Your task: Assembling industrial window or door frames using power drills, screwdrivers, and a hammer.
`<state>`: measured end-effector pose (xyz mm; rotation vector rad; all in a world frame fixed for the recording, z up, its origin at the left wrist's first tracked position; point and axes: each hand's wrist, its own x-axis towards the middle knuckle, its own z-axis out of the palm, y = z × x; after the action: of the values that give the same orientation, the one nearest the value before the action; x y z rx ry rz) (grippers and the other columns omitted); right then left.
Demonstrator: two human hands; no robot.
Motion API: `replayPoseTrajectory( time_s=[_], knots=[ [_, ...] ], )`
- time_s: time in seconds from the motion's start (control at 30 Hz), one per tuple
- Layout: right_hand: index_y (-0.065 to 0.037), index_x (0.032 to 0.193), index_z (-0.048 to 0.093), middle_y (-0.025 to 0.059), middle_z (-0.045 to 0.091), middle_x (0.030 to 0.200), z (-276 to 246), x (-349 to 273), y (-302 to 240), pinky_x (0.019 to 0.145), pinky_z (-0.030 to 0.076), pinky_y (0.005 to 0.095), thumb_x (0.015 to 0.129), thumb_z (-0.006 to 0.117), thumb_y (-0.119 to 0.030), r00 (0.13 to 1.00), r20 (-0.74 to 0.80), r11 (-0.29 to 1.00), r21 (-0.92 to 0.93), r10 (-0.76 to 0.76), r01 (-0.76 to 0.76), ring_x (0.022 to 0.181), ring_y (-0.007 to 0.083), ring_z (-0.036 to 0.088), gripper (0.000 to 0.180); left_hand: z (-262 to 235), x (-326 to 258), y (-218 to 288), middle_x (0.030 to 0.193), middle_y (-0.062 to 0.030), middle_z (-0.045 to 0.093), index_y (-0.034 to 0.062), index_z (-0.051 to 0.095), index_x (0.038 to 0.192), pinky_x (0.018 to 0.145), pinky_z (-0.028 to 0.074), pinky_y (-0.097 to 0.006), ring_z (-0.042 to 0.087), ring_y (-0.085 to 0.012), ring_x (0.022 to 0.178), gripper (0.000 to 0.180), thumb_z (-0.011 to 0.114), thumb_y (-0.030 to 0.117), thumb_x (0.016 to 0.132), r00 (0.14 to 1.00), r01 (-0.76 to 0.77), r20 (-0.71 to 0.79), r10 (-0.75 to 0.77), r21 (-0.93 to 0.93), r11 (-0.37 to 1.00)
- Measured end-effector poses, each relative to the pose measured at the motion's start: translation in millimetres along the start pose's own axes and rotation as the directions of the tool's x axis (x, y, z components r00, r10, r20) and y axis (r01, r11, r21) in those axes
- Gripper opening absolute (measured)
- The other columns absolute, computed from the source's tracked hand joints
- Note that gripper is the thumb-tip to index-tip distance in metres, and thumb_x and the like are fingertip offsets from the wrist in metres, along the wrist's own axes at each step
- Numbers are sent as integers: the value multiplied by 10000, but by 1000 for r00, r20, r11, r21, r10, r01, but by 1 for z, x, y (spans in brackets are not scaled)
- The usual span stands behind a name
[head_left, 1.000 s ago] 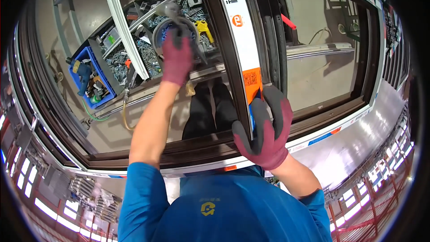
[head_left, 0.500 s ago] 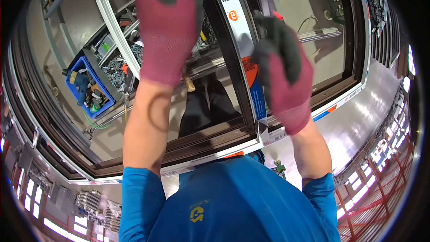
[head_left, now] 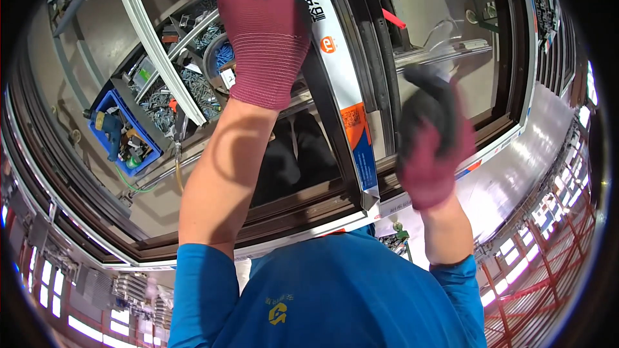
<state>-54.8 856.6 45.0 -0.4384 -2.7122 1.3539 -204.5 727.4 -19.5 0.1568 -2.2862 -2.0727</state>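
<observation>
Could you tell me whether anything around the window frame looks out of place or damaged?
Nothing looks damaged. The dark frame bar with its protective film seems intact. The blue bin and tray of screws are cluttered but contained. The right hand is motion-blurred.

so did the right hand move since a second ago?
Yes. The right hand let go of the bar and shifted right of it, away from the orange label.

Blue short-sleeved shirt (head_left: 335, 290), small yellow emblem on it, sleeves ending above the elbows. Left hand (head_left: 264, 32) and right hand (head_left: 432, 148): maroon knitted gloves, dark grey coated palms, ribbed cuffs.
</observation>
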Motion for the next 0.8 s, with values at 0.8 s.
replayPoseTrajectory(
  time_s=[0.8],
  knots=[
    [100,1394,516,11,585,846,2,-35,32,695,445,207,1028,486,-117,964,90,928,263,249,-264,735,44,501,427,2,15,-12,1053,-123,719,-93,631,1240,870,551,-341,668,-189,966,483,780,278,968,992,38,124,22,-456,889]
  ],
)
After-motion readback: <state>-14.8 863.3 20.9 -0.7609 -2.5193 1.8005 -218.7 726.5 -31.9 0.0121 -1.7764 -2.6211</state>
